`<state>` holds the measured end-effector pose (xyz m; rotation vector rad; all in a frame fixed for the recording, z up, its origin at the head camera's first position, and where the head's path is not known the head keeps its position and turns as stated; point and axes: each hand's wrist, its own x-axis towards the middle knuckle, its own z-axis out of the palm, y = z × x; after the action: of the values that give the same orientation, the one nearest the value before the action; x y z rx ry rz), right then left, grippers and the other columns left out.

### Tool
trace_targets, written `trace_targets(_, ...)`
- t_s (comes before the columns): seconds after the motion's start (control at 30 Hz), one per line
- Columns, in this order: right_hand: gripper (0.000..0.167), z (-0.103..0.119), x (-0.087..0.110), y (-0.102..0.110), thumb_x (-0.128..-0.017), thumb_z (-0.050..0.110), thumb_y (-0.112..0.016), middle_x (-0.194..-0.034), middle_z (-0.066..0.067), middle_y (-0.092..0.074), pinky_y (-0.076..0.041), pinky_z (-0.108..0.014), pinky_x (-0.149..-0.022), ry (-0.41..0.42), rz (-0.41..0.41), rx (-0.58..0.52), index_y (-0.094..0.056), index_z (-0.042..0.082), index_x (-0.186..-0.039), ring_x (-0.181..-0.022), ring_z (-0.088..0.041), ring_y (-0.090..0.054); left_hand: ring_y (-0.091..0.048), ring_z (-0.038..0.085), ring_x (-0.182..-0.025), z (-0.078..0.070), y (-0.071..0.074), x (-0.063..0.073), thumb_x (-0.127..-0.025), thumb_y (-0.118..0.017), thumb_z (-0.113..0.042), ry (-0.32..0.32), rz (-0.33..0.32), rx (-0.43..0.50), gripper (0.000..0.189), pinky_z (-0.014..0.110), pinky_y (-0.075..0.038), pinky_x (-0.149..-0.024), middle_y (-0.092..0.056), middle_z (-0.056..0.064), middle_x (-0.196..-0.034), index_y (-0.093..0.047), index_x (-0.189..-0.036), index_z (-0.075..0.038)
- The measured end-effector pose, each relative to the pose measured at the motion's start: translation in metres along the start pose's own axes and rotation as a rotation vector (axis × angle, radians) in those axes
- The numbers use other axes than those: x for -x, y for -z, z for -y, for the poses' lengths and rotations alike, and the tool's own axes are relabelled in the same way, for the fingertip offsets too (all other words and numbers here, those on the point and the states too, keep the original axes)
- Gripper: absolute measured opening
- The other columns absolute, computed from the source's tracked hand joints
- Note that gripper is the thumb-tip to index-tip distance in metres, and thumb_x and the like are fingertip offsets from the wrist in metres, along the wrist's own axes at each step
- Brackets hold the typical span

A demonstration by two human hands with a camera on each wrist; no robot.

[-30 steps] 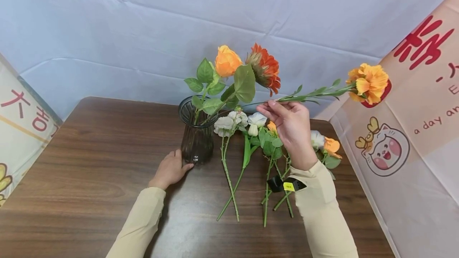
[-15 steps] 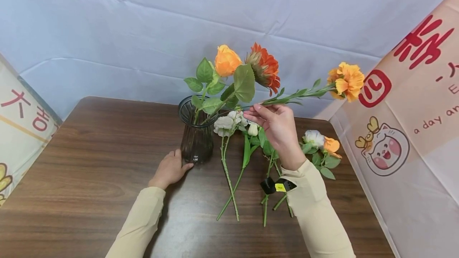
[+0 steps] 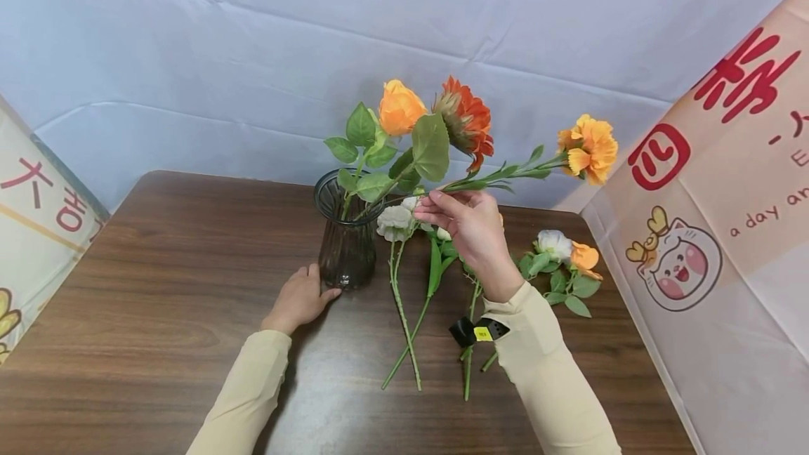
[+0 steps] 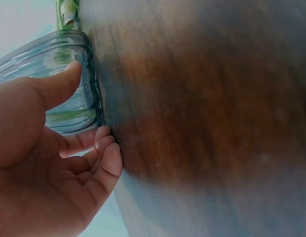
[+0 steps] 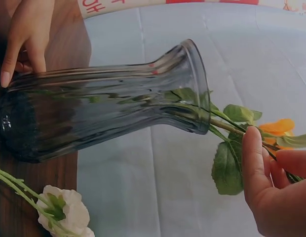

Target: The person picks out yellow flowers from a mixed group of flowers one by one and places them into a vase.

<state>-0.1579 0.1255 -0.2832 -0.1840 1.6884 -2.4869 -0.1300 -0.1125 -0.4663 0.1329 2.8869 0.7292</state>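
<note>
A dark, ribbed glass vase stands upright on the table, holding an orange rose and a red-orange daisy-like flower that leans right. My left hand holds the vase's base at its left and front; the left wrist view shows the thumb and fingers around it. Over the vase's right side, my right hand pinches the stem of a yellow-orange carnation. The bloom points right, the stem left towards the vase mouth; whether its tip is inside I cannot tell.
White flowers with crossed green stems lie right of the vase. Farther right lie a white rose and an orange flower; my right arm hides part of this group. A pale cloth hangs behind the wooden table.
My right hand has moved left and slightly down, carrying the carnation closer to the vase. The left hand and the vase have stayed still.
</note>
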Motion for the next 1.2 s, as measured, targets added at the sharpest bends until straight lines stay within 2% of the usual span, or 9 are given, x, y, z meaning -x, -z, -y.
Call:
trace_targets(0.17,0.008,-0.006,-0.001,-0.003,-0.089,-0.007,-0.051,-0.078,-0.015,-0.062,-0.052,-0.036,-0.076,-0.009,0.012,0.056,-0.052,-0.013,-0.094,-0.072,-0.023,-0.066,-0.048,0.044,-0.105,0.0,0.0,0.0,-0.088,-0.059,-0.035,0.003,-0.003,0.004,0.063,0.051,-0.039,-0.089,-0.048,0.031,-0.11,-0.037,-0.121,0.014)
trace_targets(0.43,0.006,-0.014,-0.003,-0.009,-0.089,-0.007,-0.051,-0.074,-0.014,-0.062,-0.053,-0.036,-0.073,-0.002,0.026,0.087,-0.057,-0.007,-0.087,-0.067,-0.022,-0.066,-0.048,0.044,-0.104,0.0,-0.001,0.0,-0.088,-0.059,-0.035,0.0,-0.008,0.004,0.064,0.051,-0.039,-0.088,-0.048,0.031,-0.109,-0.037,-0.122,0.014)
trace_targets(0.77,0.009,-0.022,-0.009,-0.014,-0.09,-0.004,-0.052,-0.074,-0.012,-0.063,-0.053,-0.037,-0.071,-0.01,0.03,0.21,-0.055,-0.011,-0.093,-0.065,-0.019,-0.065,-0.049,0.043,-0.102,0.001,-0.002,-0.001,-0.088,-0.06,-0.035,0.002,-0.012,0.005,0.062,0.05,-0.04,-0.087,-0.049,0.03,-0.107,-0.039,-0.12,0.013)
trace_targets(1.0,0.016,-0.027,-0.013,-0.016,-0.089,-0.003,-0.054,-0.074,-0.01,-0.063,-0.053,-0.036,-0.07,-0.025,0.044,0.234,-0.053,-0.015,-0.099,-0.065,-0.017,-0.064,-0.049,0.042,-0.102,0.001,-0.002,-0.001,-0.088,-0.059,-0.035,0.007,-0.008,0.001,0.061,0.05,-0.04,-0.086,-0.049,0.03,-0.106,-0.039,-0.12,0.013)
trace_targets(1.2,0.01,-0.031,-0.016,-0.02,-0.089,-0.004,-0.054,-0.072,-0.009,-0.063,-0.054,-0.035,-0.066,-0.037,0.053,0.258,-0.055,-0.011,-0.096,-0.062,-0.015,-0.063,-0.05,0.042,-0.101,0.0,-0.001,-0.001,-0.088,-0.059,-0.035,0.002,-0.011,-0.001,0.061,0.05,-0.04,-0.086,-0.049,0.029,-0.105,-0.039,-0.119,0.013)
